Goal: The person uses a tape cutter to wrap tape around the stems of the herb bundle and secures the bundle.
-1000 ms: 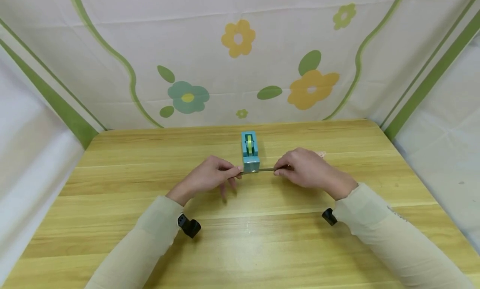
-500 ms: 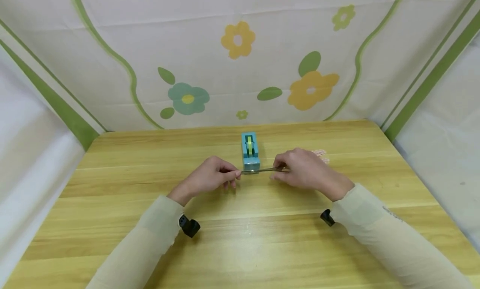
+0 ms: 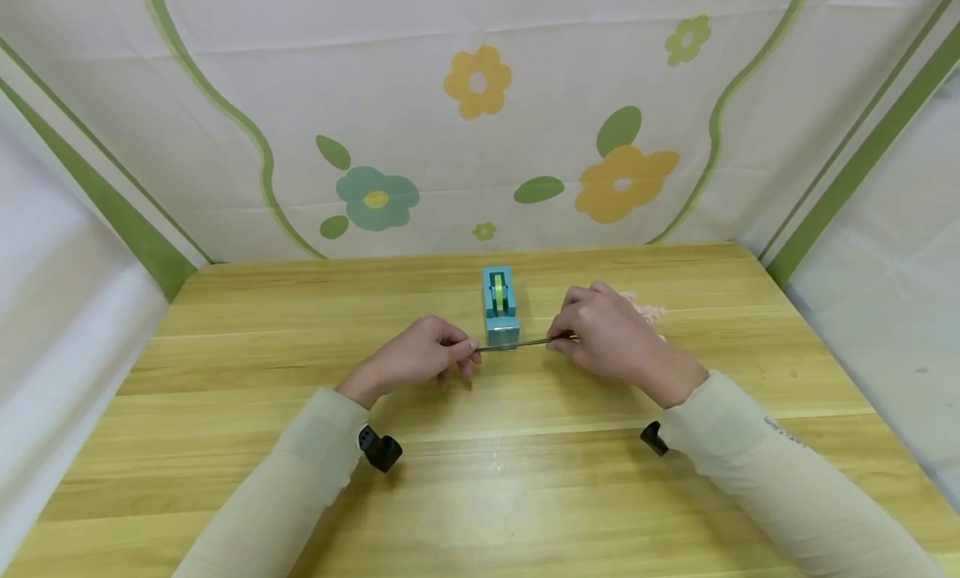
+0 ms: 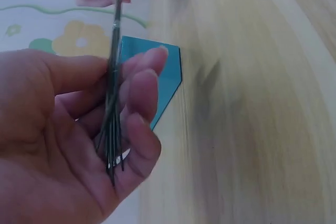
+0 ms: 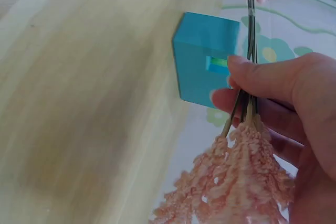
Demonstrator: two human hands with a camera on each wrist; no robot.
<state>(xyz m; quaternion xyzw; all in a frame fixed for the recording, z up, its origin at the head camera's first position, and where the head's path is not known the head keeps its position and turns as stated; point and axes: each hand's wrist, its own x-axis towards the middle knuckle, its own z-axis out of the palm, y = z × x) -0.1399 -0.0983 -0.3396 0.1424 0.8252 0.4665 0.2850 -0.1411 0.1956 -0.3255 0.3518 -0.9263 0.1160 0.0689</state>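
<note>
A thin bundle of dark green flower stems (image 3: 517, 344) runs level between both hands, just in front of a blue tape dispenser (image 3: 498, 303). My left hand (image 3: 423, 353) pinches the stems near their cut ends, which fan over the palm in the left wrist view. With thumb and fingertips, my right hand (image 3: 607, 332) grips them just below the pink flower heads (image 5: 236, 177). Those heads hang past the fingers in the right wrist view and are mostly hidden behind the hand in the head view. A shiny clear band (image 4: 116, 23) circles the stems between the hands.
The dispenser stands on a wooden table (image 3: 480, 478) and holds a yellow-green roll (image 3: 498, 293). Behind the table hangs a white cloth (image 3: 480, 144) printed with flowers. Side cloths (image 3: 60, 228) enclose the left and right.
The right hand has turned a little, its knuckles rising, and more of the pink flower heads shows behind it. The stems have shifted slightly while the left hand keeps nearly its place.
</note>
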